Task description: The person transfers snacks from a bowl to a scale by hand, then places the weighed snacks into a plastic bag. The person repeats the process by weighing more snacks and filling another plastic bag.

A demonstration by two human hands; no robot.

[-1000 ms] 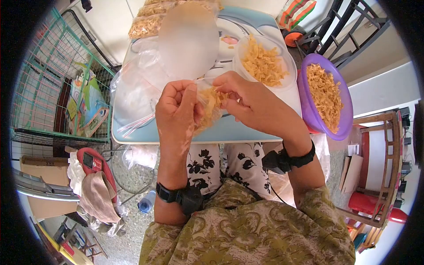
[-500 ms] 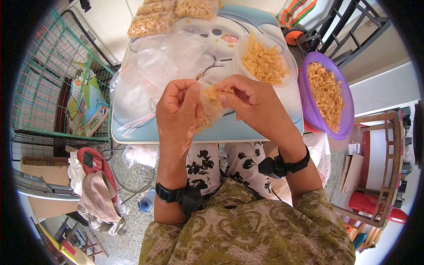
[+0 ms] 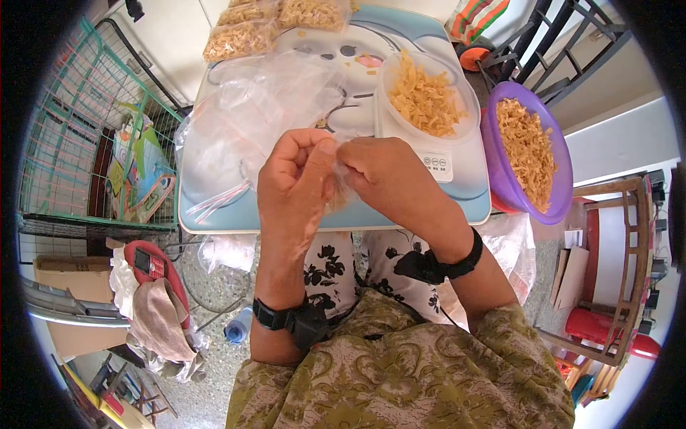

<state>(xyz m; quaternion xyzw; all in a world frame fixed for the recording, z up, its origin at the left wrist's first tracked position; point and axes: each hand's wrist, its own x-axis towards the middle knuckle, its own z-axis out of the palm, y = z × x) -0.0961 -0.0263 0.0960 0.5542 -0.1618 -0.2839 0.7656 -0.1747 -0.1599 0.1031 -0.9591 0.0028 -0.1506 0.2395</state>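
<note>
Between my hands, over the table's near edge, is a clear plastic bag [image 3: 340,191] with yellowish dried pieces inside, mostly hidden by my fingers. My left hand [image 3: 299,171] is closed on the bag's left side, thumb and fingers near its top. My right hand [image 3: 382,171] is closed too, its fingers pinching the bag's upper right, close to the left thumb. Beyond the right hand a clear round tub [image 3: 468,129] of yellow dried strips [image 3: 423,96] stands on a white kitchen scale [image 3: 444,171]. Loose empty plastic bags [image 3: 250,107] lie left of my hands.
Filled bags [image 3: 239,39] sit at the table's [image 3: 286,223] far left. Beside its right edge stands a purple basin [image 3: 499,157] of dried pieces. A green wire cage [image 3: 100,136] is on the left; a red stool [image 3: 179,275] bears a phone [image 3: 148,263] and cloths.
My right hand has turned and closed in toward my left, covering more of the bag. The scale's button panel now shows beside it.
</note>
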